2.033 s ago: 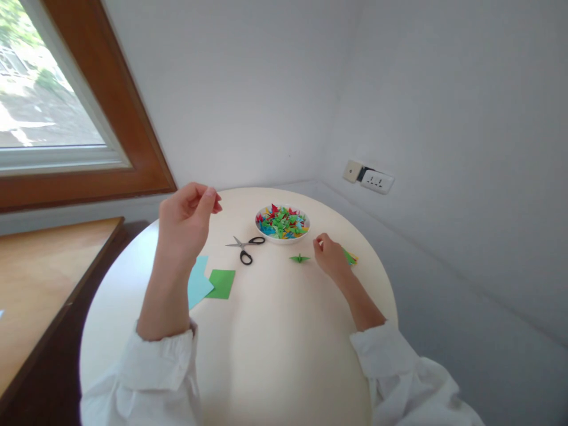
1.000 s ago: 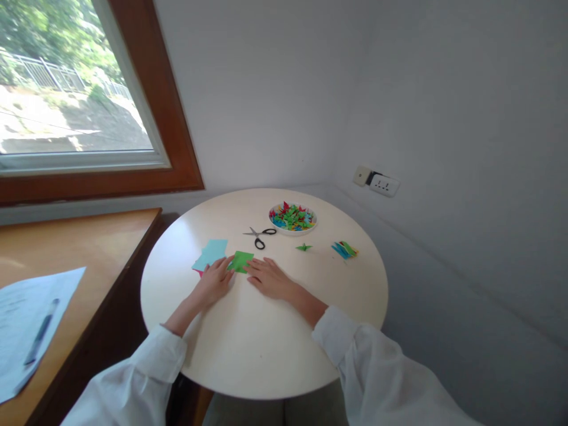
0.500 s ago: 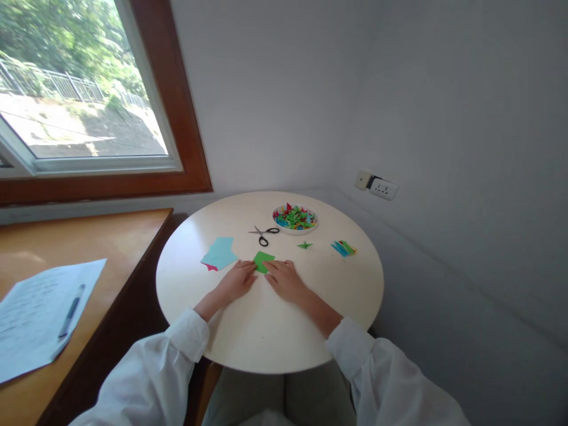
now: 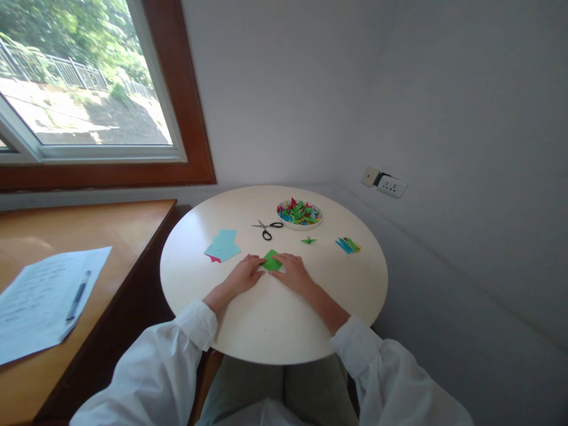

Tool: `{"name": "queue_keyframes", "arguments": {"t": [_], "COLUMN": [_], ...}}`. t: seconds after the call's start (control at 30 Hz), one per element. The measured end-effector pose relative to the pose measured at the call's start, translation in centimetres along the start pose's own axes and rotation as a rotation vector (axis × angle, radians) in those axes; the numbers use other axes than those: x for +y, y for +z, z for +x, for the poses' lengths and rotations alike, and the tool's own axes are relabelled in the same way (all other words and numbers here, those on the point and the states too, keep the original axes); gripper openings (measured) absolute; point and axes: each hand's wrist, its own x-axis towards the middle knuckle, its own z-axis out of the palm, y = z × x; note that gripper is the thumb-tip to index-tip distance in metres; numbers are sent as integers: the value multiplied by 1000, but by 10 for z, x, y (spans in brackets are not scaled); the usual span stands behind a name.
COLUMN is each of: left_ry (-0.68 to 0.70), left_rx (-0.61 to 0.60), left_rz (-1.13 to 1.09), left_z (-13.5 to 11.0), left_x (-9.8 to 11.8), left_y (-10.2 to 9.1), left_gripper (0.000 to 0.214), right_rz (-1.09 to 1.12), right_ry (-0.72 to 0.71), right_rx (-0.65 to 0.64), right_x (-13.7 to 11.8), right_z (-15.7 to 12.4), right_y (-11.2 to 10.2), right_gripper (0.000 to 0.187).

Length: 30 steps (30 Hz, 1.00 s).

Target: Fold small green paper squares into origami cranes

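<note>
A small green paper square (image 4: 271, 261) lies on the round cream table (image 4: 275, 319). My left hand (image 4: 245, 274) rests flat at its left edge, fingertips touching the paper. My right hand (image 4: 293, 274) lies flat at its right edge, fingers spread on the paper. Both hands are open and pressing down on the sheet, holding nothing up.
Light blue sheets over a pink one (image 4: 222, 245) lie to the left. Black-handled scissors (image 4: 267, 228), a white bowl of tiny coloured paper cranes (image 4: 299, 214), one green crane (image 4: 309, 240) and folded coloured strips (image 4: 348, 244) lie farther back. A wooden desk (image 4: 66, 236) holds paper and a pen (image 4: 78, 295).
Both hands came down from the air and the far table onto the green square, which slid right, away from the blue sheets. The camera view pulled back.
</note>
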Motion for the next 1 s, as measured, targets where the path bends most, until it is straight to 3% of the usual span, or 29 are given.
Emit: {"name": "queue_keyframes", "arguments": {"t": [0.23, 0.57, 0.83, 0.9, 1.0], "left_ry": [-27, -35, 24, 15, 6], "left_rx": [18, 32, 76, 77, 58], "left_rz": [-19, 50, -7, -32, -50], "left_z": [2, 11, 14, 14, 16], "left_x": [-7, 1, -6, -7, -6], "left_y": [2, 1, 7, 8, 8], "left_gripper": [31, 21, 19, 19, 19], "right_rz": [-29, -34, 26, 43, 49], "right_ry": [0, -45, -85, -96, -116], "right_rx": [-6, 2, -63, -63, -45], "right_x": [1, 4, 9, 11, 13], "right_z": [1, 5, 1, 0, -2], "right_y": [-3, -4, -11, -12, -14], "right_gripper": [33, 30, 45, 39, 14]}}
